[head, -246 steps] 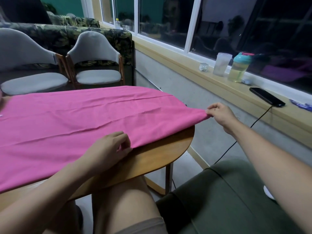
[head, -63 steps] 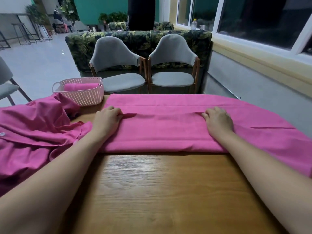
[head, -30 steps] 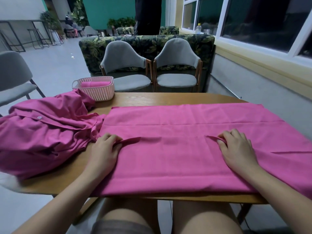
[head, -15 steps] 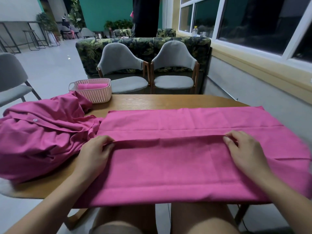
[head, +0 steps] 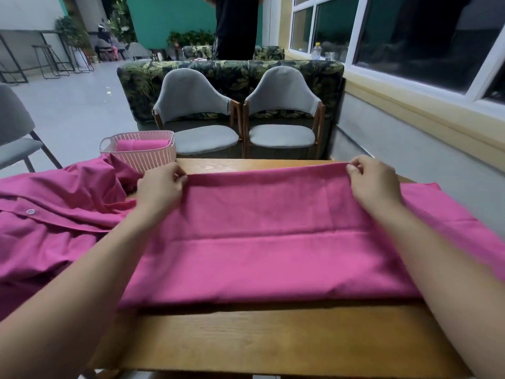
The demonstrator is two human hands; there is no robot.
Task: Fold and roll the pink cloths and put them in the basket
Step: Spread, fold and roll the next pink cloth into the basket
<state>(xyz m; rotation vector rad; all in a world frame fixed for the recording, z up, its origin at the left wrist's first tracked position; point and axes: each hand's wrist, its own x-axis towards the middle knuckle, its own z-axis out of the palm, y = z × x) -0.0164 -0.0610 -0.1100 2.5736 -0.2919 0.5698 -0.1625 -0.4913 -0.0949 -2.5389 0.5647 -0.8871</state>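
Pink cloth (head: 273, 242): lies flat on the wooden table (head: 273, 340), its far edge folded over.
Left hand (head: 159, 188): fingers pinch the far edge at the left end.
Right hand (head: 374, 181): fingers pinch the far edge at the right end.
Basket (head: 142, 154): on the table's far left corner, a rolled pink cloth (head: 142, 144) inside.
Cloth pile (head: 54, 214): bunched up on the left.

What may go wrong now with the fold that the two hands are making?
The left hand and right hand pinch only the far edge of the pink cloth, so its middle may sag and crease. The crumpled pile lies close beside the cloth's left end and may get caught in the fold.
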